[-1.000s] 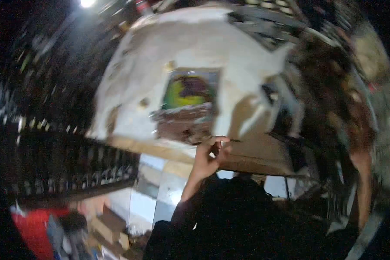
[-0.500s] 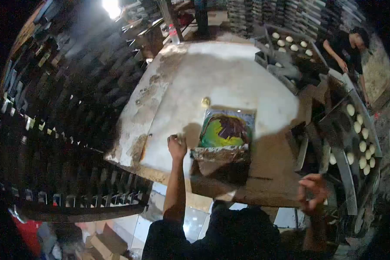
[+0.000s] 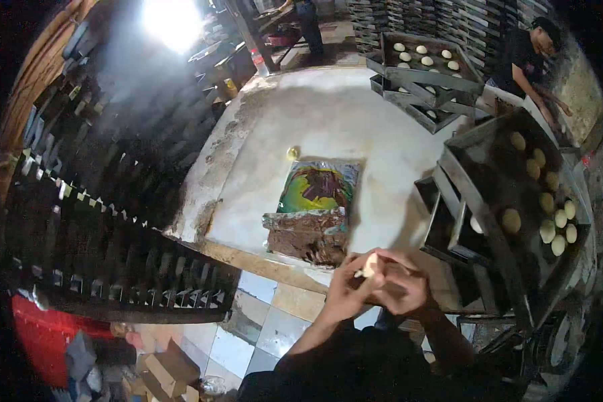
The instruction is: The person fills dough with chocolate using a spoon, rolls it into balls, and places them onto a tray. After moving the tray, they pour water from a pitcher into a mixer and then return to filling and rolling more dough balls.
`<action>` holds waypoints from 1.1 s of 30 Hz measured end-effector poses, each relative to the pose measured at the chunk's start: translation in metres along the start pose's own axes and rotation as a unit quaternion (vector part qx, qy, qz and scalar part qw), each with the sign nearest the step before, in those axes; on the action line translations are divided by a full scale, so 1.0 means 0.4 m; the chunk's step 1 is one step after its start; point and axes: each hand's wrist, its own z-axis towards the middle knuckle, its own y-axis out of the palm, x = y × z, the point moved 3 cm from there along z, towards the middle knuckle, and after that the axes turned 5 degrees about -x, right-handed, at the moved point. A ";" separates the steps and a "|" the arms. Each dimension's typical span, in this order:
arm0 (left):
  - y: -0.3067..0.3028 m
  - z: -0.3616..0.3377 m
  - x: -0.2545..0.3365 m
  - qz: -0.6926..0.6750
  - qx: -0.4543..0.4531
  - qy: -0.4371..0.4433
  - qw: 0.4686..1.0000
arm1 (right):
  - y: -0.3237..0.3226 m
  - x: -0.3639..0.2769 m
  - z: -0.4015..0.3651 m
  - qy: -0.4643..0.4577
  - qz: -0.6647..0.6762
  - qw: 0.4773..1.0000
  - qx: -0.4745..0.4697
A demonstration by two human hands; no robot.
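Note:
My left hand (image 3: 347,289) and my right hand (image 3: 409,287) are together over the near edge of the table. Both close round a small pale piece of dough (image 3: 370,264), which shows between the fingers. Just beyond them lies a colourful plastic bag (image 3: 318,187), cut open, with dark brown paste (image 3: 301,241) spilling at its near end. A small yellowish round thing (image 3: 293,153), too small to name, sits by the bag's far left corner.
The white-topped table (image 3: 248,181) spreads ahead. Stacked metal trays (image 3: 496,201) with round dough pieces (image 3: 560,218) stand at the right, and more trays (image 3: 425,77) behind. A person (image 3: 529,67) works at the far right. A dark slatted rack (image 3: 114,221) lines the left; a bottle (image 3: 258,61) stands at the back.
My left hand has left the tabletop beside the bag and moved right to meet my right hand, which came inward. The dough now shows between them. The camera view has shifted.

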 end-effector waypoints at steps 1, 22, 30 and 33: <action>0.022 -0.012 0.015 -0.037 0.098 -0.055 0.993 | -0.012 -0.029 0.011 -0.009 -0.011 0.999 0.030; -0.137 -0.646 -0.078 -0.355 0.251 -0.140 0.889 | 0.586 -0.216 -0.076 0.030 0.060 0.994 -0.088; -0.236 -0.637 -0.136 -0.517 0.237 -0.171 0.805 | 0.414 0.294 -0.103 0.266 -0.255 0.928 -0.064; -0.284 -0.574 -0.121 -0.468 0.235 -0.135 0.841 | 0.372 0.393 -0.098 0.234 -0.395 0.871 -0.174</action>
